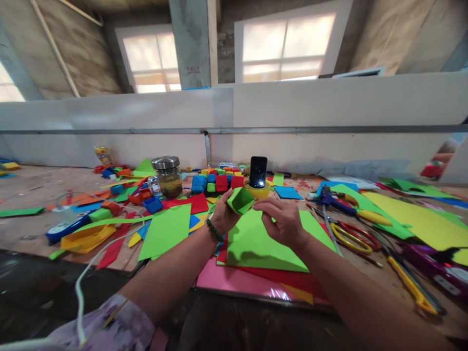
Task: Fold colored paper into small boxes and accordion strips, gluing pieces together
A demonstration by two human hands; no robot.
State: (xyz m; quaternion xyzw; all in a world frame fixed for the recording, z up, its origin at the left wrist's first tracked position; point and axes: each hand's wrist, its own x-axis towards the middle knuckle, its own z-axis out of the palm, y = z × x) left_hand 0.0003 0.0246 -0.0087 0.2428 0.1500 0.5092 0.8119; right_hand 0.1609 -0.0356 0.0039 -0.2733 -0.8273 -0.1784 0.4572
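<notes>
We saw the left hand [224, 215] grasping a green box [240, 200] around its left side; just right, the right hand [284, 222] curled its fingers, contents indiscernible to us.

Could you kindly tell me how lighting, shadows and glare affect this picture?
Head view: the windows are washed out nearly white; a bright spot shows on the black phone, white highlights on the pink sheet, and a dark shadow on the green sheet below the hands.

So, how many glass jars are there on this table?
1: the metal-lidded glass jar, standing left of the phone and the held green folded piece. Others may be hidden.
</notes>
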